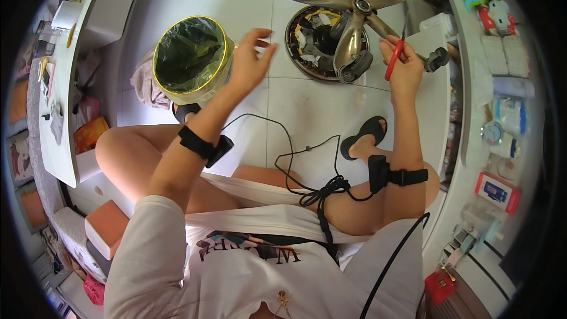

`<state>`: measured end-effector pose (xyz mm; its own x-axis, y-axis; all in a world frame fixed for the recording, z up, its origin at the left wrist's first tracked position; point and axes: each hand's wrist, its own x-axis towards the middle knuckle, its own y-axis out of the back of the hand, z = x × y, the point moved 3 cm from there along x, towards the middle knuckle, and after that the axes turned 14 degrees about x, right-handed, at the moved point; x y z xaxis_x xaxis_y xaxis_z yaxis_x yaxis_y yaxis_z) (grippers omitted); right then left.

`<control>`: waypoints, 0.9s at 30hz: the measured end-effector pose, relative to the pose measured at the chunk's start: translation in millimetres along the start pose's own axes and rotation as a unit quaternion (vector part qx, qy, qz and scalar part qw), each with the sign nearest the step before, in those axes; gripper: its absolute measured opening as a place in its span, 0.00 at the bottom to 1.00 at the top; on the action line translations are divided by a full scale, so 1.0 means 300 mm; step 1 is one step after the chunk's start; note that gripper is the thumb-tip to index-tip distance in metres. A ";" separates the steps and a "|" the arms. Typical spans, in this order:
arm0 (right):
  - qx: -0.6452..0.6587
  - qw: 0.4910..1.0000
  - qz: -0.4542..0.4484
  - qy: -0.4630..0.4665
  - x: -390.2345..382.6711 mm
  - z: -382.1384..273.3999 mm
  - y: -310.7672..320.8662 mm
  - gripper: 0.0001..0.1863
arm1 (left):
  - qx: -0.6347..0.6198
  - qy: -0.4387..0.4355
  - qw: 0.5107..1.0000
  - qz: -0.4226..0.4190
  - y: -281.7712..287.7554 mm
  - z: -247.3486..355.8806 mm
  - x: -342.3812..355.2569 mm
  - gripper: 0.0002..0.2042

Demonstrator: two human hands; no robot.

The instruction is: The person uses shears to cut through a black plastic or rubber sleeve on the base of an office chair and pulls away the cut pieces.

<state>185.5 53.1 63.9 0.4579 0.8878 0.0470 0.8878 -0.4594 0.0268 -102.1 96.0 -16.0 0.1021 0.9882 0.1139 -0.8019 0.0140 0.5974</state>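
Note:
My left hand (253, 62) is empty, its fingers apart, beside the rim of a waste bin (229, 53) lined with a greenish clear bag. In my right hand (404, 74) is a slim red-handled tool (394, 60) with a thin metal end pointing away from me; its exact kind is hard to make out. That hand is close to the shiny metal five-legged caster base (352, 41) of what looks like an overturned swivel stool. Under the base lies a round, dark-rimmed piece (293, 53) with torn yellow, white and dark scraps inside.
A black cable (284, 130) runs between straps on my forearms, bundled over my lap. A white desk (62, 112) stands left, and shelves with packages (511, 115) line the right. A crumpled cloth (146, 85) lies behind the bin. My sandalled foot (369, 133) rests on the tiles.

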 end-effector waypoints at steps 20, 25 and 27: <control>0.073 0.992 -0.044 -0.097 -0.087 0.001 0.016 0.15 | 0.000 -0.159 0.972 -0.173 -0.243 0.362 0.056 0.29; 0.086 0.989 -0.059 -0.105 -0.111 0.032 0.021 0.16 | 0.014 -0.093 0.963 -0.252 -0.267 0.378 0.073 0.31; 0.089 0.990 -0.059 -0.088 -0.119 0.044 0.020 0.16 | 0.010 -0.094 0.960 -0.264 -0.268 0.380 0.072 0.30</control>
<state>175.1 18.9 49.1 0.3369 0.9338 -0.1206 0.9228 -0.3529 -0.1547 31.8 98.8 28.8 0.5974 0.7989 -0.0689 -0.5981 0.5012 0.6253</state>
